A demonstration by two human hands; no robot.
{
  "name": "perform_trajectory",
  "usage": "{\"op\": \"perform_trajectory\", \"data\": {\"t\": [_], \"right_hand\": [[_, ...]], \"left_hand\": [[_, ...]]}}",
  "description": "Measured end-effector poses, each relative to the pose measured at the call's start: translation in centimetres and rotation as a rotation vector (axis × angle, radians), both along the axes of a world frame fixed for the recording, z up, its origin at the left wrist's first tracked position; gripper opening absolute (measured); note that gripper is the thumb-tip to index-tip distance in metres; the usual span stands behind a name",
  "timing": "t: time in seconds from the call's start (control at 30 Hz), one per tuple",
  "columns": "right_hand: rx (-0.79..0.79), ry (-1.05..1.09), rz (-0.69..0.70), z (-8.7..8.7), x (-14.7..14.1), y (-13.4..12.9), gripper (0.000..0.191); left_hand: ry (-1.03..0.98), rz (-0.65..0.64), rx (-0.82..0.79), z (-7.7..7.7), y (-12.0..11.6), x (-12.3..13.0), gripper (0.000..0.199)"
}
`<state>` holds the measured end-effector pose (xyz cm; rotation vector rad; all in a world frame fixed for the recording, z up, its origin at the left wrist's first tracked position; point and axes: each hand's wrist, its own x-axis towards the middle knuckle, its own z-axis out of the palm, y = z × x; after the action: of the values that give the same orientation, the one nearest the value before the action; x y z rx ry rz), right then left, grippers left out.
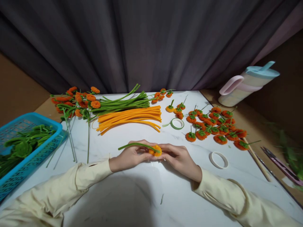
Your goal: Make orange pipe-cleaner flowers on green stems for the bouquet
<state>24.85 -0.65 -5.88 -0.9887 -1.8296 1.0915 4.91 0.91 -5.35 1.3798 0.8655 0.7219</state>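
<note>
The yellow flower [157, 150] is pinched by the fingers of both the left hand [132, 155] and the right hand [181, 159], over the table [170, 195], between its left and right edges. It should be light, soft and easily crushed, so is best held at its firmer green centre, with the bendy stem [132, 144] left unpulled. Yellow strips [127, 118] are laid toward the far edge, with orange blooms [220, 139] gathered by the right edge and a basket [55, 132] set at the left.
</note>
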Motion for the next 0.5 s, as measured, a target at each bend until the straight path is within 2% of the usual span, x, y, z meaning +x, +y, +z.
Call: {"op": "perform_trajectory", "data": {"t": [0.17, 0.37, 0.5], "right_hand": [[0.063, -0.026, 0.001, 0.01, -0.04, -0.18, 0.022], [0.150, -0.066, 0.015, -0.30, 0.02, -0.31, 0.024], [0.119, -0.075, 0.007, -0.38, -0.06, -0.28, 0.022]], "left_hand": [[0.096, -0.017, -0.036, 0.36, 0.11, 0.04, 0.018], [0.042, -0.033, -0.065, 0.24, 0.19, 0.30, 0.010], [0.058, -0.003, -0.081, -0.08, 0.13, 0.32, 0.014]]}}
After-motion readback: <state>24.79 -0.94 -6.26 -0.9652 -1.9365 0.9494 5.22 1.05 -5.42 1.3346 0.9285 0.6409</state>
